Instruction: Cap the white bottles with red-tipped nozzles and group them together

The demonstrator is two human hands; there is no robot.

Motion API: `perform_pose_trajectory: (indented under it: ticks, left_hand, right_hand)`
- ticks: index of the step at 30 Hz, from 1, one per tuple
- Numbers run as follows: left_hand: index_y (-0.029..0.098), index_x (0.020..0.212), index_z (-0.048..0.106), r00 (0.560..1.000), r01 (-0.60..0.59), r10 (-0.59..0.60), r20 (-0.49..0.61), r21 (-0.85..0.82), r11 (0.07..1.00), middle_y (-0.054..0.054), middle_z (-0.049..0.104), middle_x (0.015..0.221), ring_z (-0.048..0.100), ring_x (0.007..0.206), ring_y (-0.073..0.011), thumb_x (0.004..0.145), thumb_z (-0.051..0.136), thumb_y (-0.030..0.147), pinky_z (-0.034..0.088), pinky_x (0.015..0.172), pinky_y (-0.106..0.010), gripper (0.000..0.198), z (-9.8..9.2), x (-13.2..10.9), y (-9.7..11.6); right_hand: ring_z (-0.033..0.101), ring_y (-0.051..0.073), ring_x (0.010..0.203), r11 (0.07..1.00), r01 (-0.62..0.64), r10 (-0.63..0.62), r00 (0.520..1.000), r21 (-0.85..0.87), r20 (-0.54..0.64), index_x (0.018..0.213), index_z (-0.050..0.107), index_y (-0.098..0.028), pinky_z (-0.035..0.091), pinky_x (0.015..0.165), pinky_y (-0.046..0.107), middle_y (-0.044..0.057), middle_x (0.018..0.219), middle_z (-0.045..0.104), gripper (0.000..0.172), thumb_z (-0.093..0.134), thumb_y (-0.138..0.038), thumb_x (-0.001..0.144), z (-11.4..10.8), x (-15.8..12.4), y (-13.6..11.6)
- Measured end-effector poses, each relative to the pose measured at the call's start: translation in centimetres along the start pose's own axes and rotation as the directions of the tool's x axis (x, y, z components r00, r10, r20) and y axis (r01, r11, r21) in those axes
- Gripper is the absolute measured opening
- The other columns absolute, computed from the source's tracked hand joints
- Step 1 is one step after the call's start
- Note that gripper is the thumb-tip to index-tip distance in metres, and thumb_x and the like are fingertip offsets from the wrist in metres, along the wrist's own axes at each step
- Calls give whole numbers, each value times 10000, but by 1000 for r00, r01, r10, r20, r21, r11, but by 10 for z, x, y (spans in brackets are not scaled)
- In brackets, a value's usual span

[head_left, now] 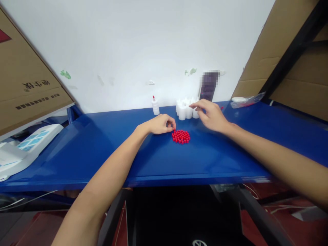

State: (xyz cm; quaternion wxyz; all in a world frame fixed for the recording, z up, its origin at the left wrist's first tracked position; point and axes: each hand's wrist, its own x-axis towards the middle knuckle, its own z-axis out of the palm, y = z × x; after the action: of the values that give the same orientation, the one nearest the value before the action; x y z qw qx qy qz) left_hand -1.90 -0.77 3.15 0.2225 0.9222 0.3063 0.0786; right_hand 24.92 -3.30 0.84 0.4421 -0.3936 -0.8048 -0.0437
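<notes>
A tight patch of small red caps (181,137) lies on the blue table in front of me. My left hand (164,124) is at its upper left edge, thumb and fingers pinched on one red cap. Behind the patch stands a group of white plastic bottles (182,112), packed side by side. Over the right side of this group is my right hand (209,114), fingers bent and apart, nothing seen in its grasp. It hides some of the bottles; whether the fingertips touch one is unclear. A single white bottle with a red tip (155,106) stands upright to the left.
A dark phone-like object (208,87) leans on the white wall, partly pixelated. Clear plastic packaging (247,100) lies at the back right. One small red piece (222,108) is beyond my right hand. A white-and-blue device (32,143) and a cardboard box (28,78) occupy the left.
</notes>
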Motion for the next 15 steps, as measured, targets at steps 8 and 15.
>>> perform_pose_trajectory:
  ticks: [8, 15]
  left_hand:
    - [146, 968, 791, 999, -33, 35, 19, -63, 997, -43, 742, 770, 598, 652, -125, 842, 633, 225, 433, 646, -260, 217, -1, -1, 1]
    - [144, 962, 800, 999, -31, 32, 14, -96, 995, -48, 749, 790, 596, 658, -126, 864, 658, 255, 433, 648, -261, 205, 0, -1, 3]
  right_hand:
    - [705, 255, 871, 998, -53, 51, 997, 28, 60, 1123, 756, -239, 563, 849, 465, 73, 983, 758, 407, 451, -127, 878, 0, 0, -4]
    - [697, 249, 818, 992, -37, 66, 969, 124, -237, 973, 770, -261, 578, 811, 452, 66, 879, 748, 264, 517, -191, 936, -28, 2, -41]
